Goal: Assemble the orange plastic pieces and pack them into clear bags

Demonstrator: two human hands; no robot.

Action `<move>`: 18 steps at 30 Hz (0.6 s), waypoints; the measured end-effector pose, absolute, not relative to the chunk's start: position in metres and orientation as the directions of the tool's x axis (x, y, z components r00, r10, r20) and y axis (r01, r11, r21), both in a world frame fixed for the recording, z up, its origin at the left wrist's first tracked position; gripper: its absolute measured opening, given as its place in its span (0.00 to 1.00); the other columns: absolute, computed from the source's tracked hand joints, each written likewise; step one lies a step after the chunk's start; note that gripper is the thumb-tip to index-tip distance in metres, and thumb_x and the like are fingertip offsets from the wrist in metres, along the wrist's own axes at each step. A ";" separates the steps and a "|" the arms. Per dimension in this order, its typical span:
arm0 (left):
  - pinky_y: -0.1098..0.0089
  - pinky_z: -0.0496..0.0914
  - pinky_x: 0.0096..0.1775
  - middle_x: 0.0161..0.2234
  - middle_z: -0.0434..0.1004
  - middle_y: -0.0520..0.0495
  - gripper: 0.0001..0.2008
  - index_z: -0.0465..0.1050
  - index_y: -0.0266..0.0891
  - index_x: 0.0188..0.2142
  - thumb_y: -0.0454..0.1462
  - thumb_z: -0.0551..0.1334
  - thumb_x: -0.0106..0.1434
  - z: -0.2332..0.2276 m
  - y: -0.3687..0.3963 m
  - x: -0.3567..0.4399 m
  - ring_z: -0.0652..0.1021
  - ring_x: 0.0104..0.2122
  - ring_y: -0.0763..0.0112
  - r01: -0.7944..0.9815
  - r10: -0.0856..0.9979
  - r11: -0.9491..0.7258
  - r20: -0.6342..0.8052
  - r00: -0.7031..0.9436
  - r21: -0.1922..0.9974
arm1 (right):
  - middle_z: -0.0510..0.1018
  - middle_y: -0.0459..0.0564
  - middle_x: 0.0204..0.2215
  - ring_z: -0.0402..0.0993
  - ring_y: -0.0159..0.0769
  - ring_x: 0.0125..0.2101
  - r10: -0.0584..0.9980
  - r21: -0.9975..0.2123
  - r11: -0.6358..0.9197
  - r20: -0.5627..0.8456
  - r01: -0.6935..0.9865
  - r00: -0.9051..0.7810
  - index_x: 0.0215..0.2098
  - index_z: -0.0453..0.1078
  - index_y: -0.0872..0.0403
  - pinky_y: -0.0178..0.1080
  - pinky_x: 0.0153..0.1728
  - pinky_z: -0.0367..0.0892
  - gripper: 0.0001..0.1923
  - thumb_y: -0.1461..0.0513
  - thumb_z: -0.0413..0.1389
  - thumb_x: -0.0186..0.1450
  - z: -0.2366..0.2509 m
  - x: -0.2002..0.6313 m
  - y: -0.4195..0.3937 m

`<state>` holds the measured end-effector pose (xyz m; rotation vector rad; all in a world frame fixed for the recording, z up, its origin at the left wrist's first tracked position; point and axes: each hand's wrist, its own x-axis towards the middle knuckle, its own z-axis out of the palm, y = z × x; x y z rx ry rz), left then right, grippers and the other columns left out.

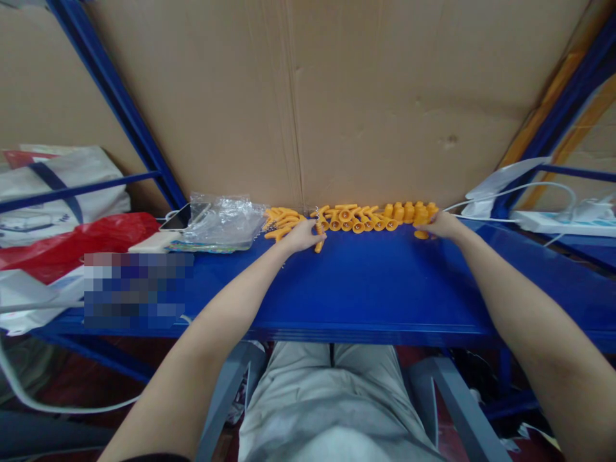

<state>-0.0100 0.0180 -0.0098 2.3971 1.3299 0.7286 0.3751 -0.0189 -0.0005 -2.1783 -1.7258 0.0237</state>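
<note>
My left hand [302, 236] is closed on a small orange plastic piece [319, 244], held upright near the back of the blue table [366, 276]. Beside that hand, on its left, lies a loose pile of orange branched pieces [276, 221] with thin metallic bits among them. Farther right, my right hand [441, 226] has its fingers closed round an orange knob-like piece [421, 233] with a flared round base. Between the hands runs a row of orange flared pieces [357, 226], their round ends facing me. Several bottle-shaped orange pieces [398, 212] stand next to my right hand.
Cardboard [360, 96] walls off the back of the table. To the left are clear plastic bags [226, 221], a phone [185, 217], a red bag [120, 237] and a white bag [62, 186]. A power strip [558, 221] with white cables lies at the right.
</note>
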 end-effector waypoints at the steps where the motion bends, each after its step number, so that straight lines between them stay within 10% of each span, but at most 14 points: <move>1: 0.68 0.70 0.38 0.31 0.78 0.47 0.06 0.73 0.37 0.32 0.38 0.65 0.59 -0.010 0.019 -0.010 0.78 0.34 0.65 0.691 0.845 -0.534 0.279 0.456 0.488 | 0.75 0.51 0.19 0.76 0.39 0.25 0.955 -0.284 -0.208 0.149 0.936 0.257 0.24 0.72 0.55 0.36 0.27 0.68 0.11 0.58 0.59 0.61 -0.002 0.373 -0.018; 18: 0.66 0.71 0.42 0.32 0.72 0.48 0.11 0.67 0.39 0.26 0.40 0.61 0.65 -0.025 0.026 -0.006 0.74 0.35 0.66 0.649 0.704 -0.692 0.491 0.512 0.316 | 0.80 0.61 0.37 0.78 0.55 0.42 0.975 -0.104 -0.068 0.202 0.992 0.088 0.39 0.73 0.57 0.47 0.41 0.71 0.16 0.53 0.61 0.60 -0.005 0.327 -0.022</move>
